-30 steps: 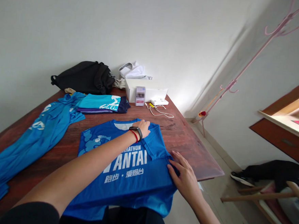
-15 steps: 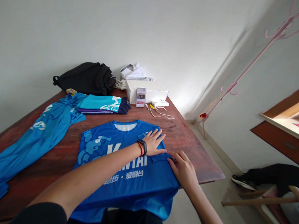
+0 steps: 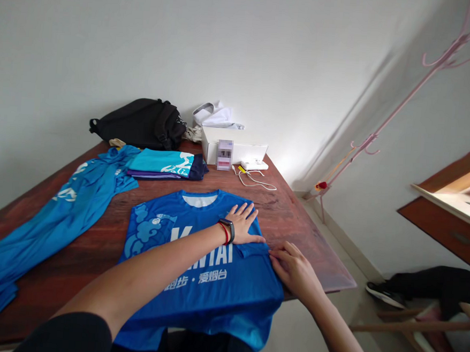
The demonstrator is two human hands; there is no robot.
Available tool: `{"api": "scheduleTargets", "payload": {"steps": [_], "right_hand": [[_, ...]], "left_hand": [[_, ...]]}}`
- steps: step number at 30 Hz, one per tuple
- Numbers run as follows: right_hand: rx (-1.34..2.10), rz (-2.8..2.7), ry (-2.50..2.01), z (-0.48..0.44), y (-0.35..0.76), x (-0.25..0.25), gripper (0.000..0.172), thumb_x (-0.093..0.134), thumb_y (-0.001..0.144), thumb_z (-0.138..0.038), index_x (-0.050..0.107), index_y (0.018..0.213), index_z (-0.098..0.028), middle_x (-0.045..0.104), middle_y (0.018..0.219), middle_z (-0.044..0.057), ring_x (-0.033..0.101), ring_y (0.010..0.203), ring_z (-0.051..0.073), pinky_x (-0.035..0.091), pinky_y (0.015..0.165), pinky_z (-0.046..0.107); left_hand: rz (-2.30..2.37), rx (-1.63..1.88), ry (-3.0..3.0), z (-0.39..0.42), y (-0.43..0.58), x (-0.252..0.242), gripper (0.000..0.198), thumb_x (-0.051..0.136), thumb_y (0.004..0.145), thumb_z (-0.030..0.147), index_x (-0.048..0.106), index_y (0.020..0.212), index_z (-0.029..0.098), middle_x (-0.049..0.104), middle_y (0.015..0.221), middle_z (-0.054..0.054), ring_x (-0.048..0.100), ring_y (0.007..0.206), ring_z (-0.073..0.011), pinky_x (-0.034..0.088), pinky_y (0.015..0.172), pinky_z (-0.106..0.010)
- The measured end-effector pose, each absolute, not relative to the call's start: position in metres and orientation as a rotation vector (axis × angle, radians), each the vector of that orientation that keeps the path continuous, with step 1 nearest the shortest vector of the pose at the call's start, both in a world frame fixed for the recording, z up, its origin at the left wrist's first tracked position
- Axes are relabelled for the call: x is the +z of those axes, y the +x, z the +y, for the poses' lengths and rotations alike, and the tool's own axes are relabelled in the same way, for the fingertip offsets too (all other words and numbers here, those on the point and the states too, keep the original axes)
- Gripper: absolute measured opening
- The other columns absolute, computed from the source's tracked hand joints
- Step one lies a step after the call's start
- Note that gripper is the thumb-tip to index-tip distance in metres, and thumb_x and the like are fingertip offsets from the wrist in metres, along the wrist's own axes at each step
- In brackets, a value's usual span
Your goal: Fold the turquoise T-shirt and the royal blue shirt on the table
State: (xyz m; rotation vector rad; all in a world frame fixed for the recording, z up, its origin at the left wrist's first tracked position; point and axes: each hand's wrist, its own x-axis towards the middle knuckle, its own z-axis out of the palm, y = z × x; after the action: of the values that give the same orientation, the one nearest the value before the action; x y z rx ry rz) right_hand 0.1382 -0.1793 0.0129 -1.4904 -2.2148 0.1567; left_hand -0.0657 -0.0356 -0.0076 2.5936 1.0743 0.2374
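Note:
A blue T-shirt [image 3: 227, 293] with white lettering lies front side up on the wooden table, its neckline facing away from me. Its lower part hangs over the near edge. My left hand [image 3: 243, 225] presses flat near the shirt's right shoulder, fingers spread, a watch and red cord at the wrist. At the shirt's right side, by the folded-in sleeve [image 3: 256, 249], my right hand [image 3: 296, 269] has its thumb and fingers closed on the fabric edge.
A longer blue garment [image 3: 68, 202] is spread along the left of the table [image 3: 303, 240]. Folded clothes [image 3: 159, 162] stand behind the shirt. Farther back are a black backpack [image 3: 138, 121], a white box [image 3: 245, 144] and a white cable [image 3: 256, 184]. A pink coat rack [image 3: 405, 102] rises at right.
The whole view has shifted slightly, with things now a little farther right. My left hand stays flat on the shirt; my right hand remains at the sleeve edge, its fingers slightly lower.

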Motion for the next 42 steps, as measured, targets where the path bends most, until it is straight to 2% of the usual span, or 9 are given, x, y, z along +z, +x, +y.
{"api": "scheduleTargets", "payload": {"steps": [8,12,23,29,42], "right_hand": [[0.120,-2.209,-1.520,-0.180,0.138,0.015,0.024,0.054,0.098,-0.035,0.075,0.099,-0.024,0.068,0.098,0.008,0.065,0.093,0.023,0.055,0.085,0.035],[0.089,-2.242,-1.408,-0.179,0.136,0.012,0.023,0.053,0.099,-0.031,0.072,0.110,-0.024,0.068,0.103,0.008,0.065,0.097,0.023,0.055,0.088,0.034],[0.081,-2.309,-1.229,-0.169,0.143,0.003,0.025,0.049,0.100,-0.021,0.071,0.111,-0.025,0.067,0.099,0.007,0.065,0.092,0.022,0.058,0.083,0.035],[0.073,-2.283,-1.229,-0.170,0.144,0.003,0.024,0.049,0.100,-0.023,0.070,0.111,-0.025,0.067,0.100,0.007,0.067,0.093,0.022,0.058,0.084,0.035],[0.122,-2.245,-1.281,-0.174,0.148,-0.001,0.022,0.054,0.099,-0.028,0.074,0.108,-0.025,0.066,0.100,0.008,0.066,0.093,0.022,0.057,0.083,0.035]], "left_hand": [[1.148,0.186,2.542,-0.040,-0.059,0.003,0.126,0.050,0.065,0.094,0.020,0.160,0.015,0.003,0.167,-0.018,0.003,0.152,-0.0423,0.000,0.118,-0.065],[1.160,0.220,2.560,-0.045,-0.058,0.006,0.130,0.048,0.064,0.096,0.018,0.160,0.013,0.001,0.166,-0.019,0.001,0.152,-0.0443,0.002,0.118,-0.066],[1.159,0.350,2.636,-0.060,-0.052,0.000,0.110,0.034,0.081,0.088,0.019,0.159,0.013,0.011,0.166,-0.018,0.008,0.152,-0.0421,0.014,0.120,-0.060],[1.194,0.310,2.595,-0.059,-0.052,0.000,0.101,0.027,0.086,0.084,0.020,0.159,0.014,0.012,0.167,-0.016,0.007,0.153,-0.0391,0.011,0.120,-0.060],[1.253,0.219,2.558,-0.043,-0.056,0.003,0.127,0.033,0.066,0.099,0.020,0.159,0.015,0.009,0.167,-0.014,0.005,0.153,-0.0379,0.006,0.121,-0.061]]}}
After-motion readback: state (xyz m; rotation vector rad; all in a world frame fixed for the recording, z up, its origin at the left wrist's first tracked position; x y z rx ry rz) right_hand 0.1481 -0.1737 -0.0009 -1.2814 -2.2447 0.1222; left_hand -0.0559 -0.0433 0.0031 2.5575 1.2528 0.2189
